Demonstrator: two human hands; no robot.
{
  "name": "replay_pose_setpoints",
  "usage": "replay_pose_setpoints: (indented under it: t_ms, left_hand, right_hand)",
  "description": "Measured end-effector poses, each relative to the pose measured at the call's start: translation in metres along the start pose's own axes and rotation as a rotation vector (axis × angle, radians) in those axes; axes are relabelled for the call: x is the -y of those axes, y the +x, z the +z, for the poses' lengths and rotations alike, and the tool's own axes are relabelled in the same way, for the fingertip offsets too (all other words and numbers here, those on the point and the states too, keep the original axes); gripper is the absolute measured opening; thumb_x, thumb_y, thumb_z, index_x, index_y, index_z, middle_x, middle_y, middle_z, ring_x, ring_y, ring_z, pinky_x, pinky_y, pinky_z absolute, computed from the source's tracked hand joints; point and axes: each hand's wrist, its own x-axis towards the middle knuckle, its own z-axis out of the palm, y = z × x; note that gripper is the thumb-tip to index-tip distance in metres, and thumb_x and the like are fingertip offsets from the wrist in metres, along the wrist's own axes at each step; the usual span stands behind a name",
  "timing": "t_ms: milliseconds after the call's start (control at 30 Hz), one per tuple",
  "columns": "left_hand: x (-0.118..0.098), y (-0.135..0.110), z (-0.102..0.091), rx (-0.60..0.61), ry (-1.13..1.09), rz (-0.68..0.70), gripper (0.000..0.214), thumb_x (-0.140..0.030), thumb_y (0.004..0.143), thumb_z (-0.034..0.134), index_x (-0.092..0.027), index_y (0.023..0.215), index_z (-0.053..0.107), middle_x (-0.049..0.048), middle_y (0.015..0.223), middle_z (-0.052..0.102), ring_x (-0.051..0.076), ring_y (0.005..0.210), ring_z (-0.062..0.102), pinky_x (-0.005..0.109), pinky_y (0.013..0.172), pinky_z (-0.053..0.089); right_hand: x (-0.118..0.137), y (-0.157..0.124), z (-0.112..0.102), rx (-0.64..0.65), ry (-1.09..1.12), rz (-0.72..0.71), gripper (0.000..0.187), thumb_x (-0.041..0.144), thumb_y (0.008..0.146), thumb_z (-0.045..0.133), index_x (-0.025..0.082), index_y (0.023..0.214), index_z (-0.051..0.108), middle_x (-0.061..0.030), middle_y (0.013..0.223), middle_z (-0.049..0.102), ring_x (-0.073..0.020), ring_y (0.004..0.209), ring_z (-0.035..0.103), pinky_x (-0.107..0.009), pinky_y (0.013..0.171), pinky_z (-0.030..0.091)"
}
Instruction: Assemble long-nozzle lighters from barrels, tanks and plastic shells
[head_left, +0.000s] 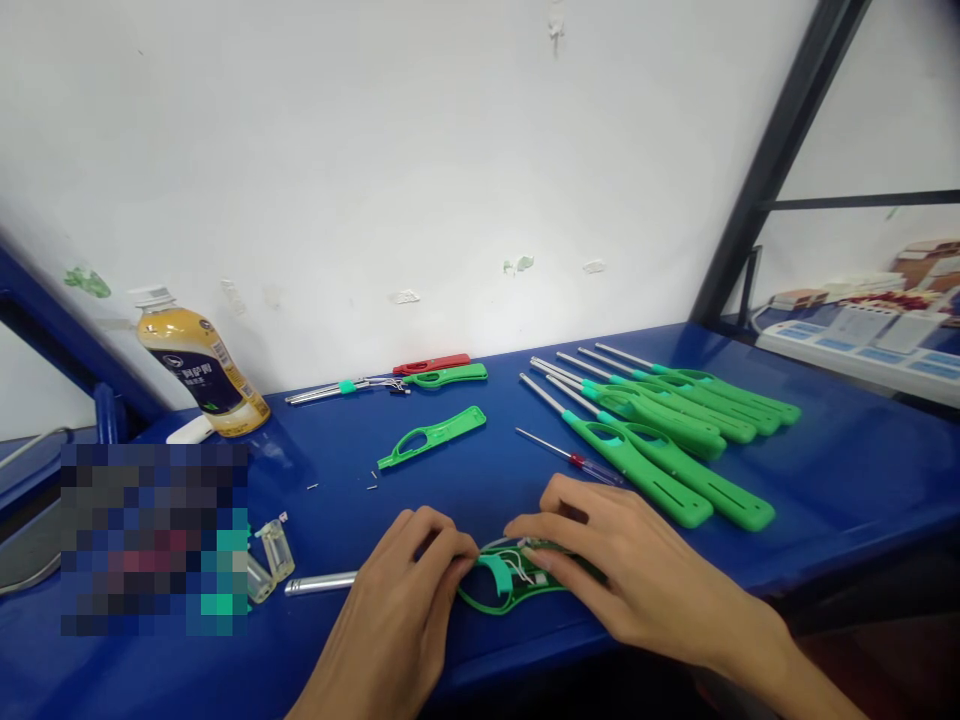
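Observation:
A green long-nosed lighter (506, 600) lies opened near the table's front edge, its metal tube (321, 583) pointing left. White wires and a teal trigger (493, 576) show inside its half shell. My left hand (409, 590) is closed around the neck of the lighter, fingertips beside the trigger. Over the body, my right hand (622, 570) pinches at the inside with thumb and fingers; the small part between them is mostly hidden. Behind the hands lie a loose green half shell (439, 437) and a screwdriver (574, 459) with a clear and red handle.
Several assembled green lighters (645, 470) lie at the right. Lighter tubes (322, 393) and stacked red and green shells (442, 372) are by the wall. Clear fuel tanks (277, 550), small screws (371, 487) and a juice bottle (199, 365) are at the left. A power strip (862, 350) sits far right.

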Motion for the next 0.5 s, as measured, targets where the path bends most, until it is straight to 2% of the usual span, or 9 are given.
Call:
replay_pose_setpoints:
  t_ms: [433,500]
  left_hand:
    - [-0.0021,-0.0019,-0.0016,-0.005,0.007,-0.006,0.022,-0.01,0.107,0.048,-0.025,0.106,0.063,-0.0001,0.095,0.061,0.016,0.083,0.062,0.031,0.081,0.054]
    - [-0.0017,-0.0017,-0.0018,-0.007,0.02,-0.013,0.022,-0.01,0.107,0.05,-0.026,0.114,0.064,-0.0001,0.096,0.061,0.016,0.084,0.063,0.031,0.08,0.055]
  right_hand:
    - [0.0018,-0.0016,-0.0038,-0.02,0.042,-0.027,0.029,0.032,0.114,0.041,0.034,0.131,0.064,-0.0008,0.105,0.059,-0.0161,0.093,0.059,-0.032,0.081,0.041]
    - [0.002,-0.0017,-0.0035,-0.027,0.039,-0.029,0.029,0.032,0.114,0.04,0.034,0.131,0.064,-0.0009,0.105,0.059,-0.0165,0.093,0.059,-0.032,0.08,0.041]
